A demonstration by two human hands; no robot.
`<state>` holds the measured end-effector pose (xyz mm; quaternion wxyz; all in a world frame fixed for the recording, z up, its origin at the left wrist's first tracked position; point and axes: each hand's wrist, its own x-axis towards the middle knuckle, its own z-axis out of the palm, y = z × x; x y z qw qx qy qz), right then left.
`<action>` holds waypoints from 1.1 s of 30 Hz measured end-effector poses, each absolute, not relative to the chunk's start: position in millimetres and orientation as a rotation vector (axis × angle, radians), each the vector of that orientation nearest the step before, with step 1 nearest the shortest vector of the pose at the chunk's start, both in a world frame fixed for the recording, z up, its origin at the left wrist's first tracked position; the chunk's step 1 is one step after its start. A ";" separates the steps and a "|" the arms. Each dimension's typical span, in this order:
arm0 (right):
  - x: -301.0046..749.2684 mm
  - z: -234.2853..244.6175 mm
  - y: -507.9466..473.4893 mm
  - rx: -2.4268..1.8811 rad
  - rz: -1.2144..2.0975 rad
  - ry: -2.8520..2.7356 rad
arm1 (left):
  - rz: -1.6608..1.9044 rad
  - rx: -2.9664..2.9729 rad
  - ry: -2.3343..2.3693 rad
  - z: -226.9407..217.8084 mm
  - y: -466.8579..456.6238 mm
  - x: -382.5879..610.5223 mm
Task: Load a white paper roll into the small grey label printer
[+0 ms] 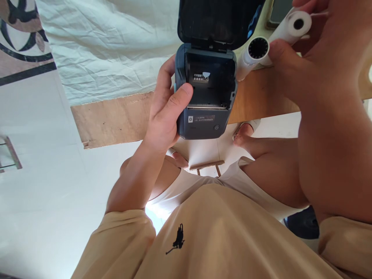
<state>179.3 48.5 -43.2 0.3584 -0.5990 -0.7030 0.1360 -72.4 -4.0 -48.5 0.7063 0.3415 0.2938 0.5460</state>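
Observation:
My left hand (167,106) is closed around the left side of a dark blue portable label printer (203,124), its thumb over the edge of the compartment. The printer's black lid (215,23) is swung up, and the compartment inside shows a small printed label and no roll. At the upper right, my right hand (314,50) has its thumb and fingers around a white paper roll (290,29) with a small dark core. A second white roll (245,66), with a wide ribbed black core, stands beside the printer, close to the right thumb. Part of the right hand's fingers is hidden.
A pale green cloth (116,46) covers much of the wooden table (113,120), whose front edge is bare. A dark-screened object (280,13) lies behind the rolls. My legs and a small wooden stool (207,165) are below the table edge, over a light tiled floor (58,186).

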 end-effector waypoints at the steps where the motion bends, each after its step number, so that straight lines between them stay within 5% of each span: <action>1: 179.0 -42.9 47.8 -1.472 0.381 -1.835 | 1.208 0.763 0.650 -47.3 -4.6 -72.1; 10: 181.9 -50.7 52.9 -1.717 0.143 -1.894 | 1.243 0.802 0.648 -53.3 -2.5 -72.2; 33: 172.3 -25.1 38.6 -1.788 0.370 -1.883 | 1.222 0.879 0.671 -53.5 -0.9 -76.4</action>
